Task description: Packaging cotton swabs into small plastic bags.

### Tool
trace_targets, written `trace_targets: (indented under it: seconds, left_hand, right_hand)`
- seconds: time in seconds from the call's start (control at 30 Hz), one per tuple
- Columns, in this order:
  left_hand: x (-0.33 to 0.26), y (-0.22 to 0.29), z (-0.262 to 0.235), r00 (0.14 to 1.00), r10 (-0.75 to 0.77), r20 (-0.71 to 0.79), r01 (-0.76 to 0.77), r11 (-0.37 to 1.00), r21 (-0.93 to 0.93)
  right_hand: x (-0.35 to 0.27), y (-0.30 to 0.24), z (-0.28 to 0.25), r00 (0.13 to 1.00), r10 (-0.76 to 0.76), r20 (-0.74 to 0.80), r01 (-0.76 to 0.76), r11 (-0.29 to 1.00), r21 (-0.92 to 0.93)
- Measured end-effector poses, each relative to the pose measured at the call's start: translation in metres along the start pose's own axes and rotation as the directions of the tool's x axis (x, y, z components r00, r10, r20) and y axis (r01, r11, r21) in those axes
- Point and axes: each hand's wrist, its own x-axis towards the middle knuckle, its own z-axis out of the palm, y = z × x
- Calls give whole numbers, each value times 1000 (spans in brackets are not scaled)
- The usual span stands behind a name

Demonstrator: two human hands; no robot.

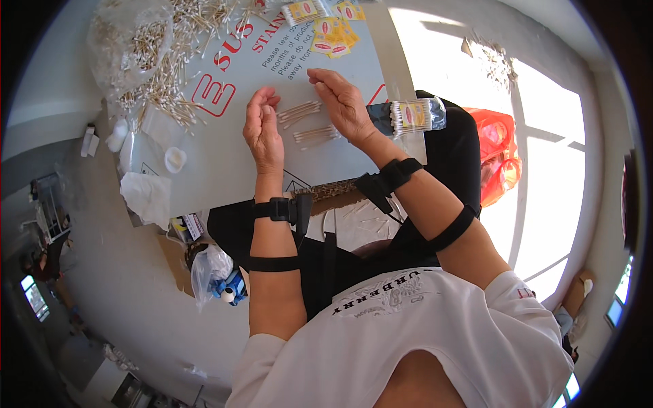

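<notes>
Two small groups of wooden-stick cotton swabs, an upper bundle (299, 113) and a lower bundle (315, 135), lie side by side on the sheet-covered table (224, 160). My left hand (262, 130) is beside their left ends, fingers loosely curved and thumb apart, with nothing seen in it. At their right ends is my right hand (343, 105), its fingers stretched forward and slightly bent, also with no visible object in its grasp. The right hand partly covers the swabs' right ends. A filled clear pack of swabs (412, 116) lies right of my right wrist.
Loose swabs (183, 112) heap at the far left by a clear plastic bag (129, 44). Yellow cards (333, 37) lie at the far edge. A small white cup (175, 160) and crumpled tissue (146, 196) sit at left. A red bag (495, 149) stands right of the table.
</notes>
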Motion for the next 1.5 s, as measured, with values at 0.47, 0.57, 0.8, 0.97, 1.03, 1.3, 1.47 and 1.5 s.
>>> trace_targets:
  seconds: [0.47, 0.57, 0.8, 0.97, 1.03, 1.3, 1.47, 1.5]
  left_hand:
    - [-27, -2, 23, 987, -17, -157, -17, 977, -214]
    - [-31, -3, 27, 978, -29, -208, -24, 968, -249]
    - [-13, 0, 5, 981, -25, -192, 4, 994, -107]
    - [14, -6, -17, 988, 27, -155, -2, 988, 155]
    - [28, -7, -21, 986, 147, -81, -90, 872, 481]
    - [175, -5, -23, 992, 31, -126, 85, 577, 812]
    - [209, 4, 3, 970, -45, -238, 239, 347, 907]
    - [212, 5, 4, 962, -99, -256, 275, 333, 902]
  right_hand:
    - [-31, 3, 22, 961, -92, -262, 120, 989, 91]
    - [-36, 6, 20, 973, -3, -231, 32, 992, 122]
    - [-29, 1, 2, 972, 40, -232, 12, 976, 219]
    - [-19, -9, -17, 997, -71, 37, 79, 949, -306]
    - [-12, -5, -16, 996, -85, 5, 83, 949, -304]
    - [-10, -2, -12, 990, -83, -112, 51, 963, -265]
    - [-8, -1, -13, 985, -141, -101, 105, 949, -297]
    - [-7, -1, -13, 985, -140, -103, 104, 949, -297]
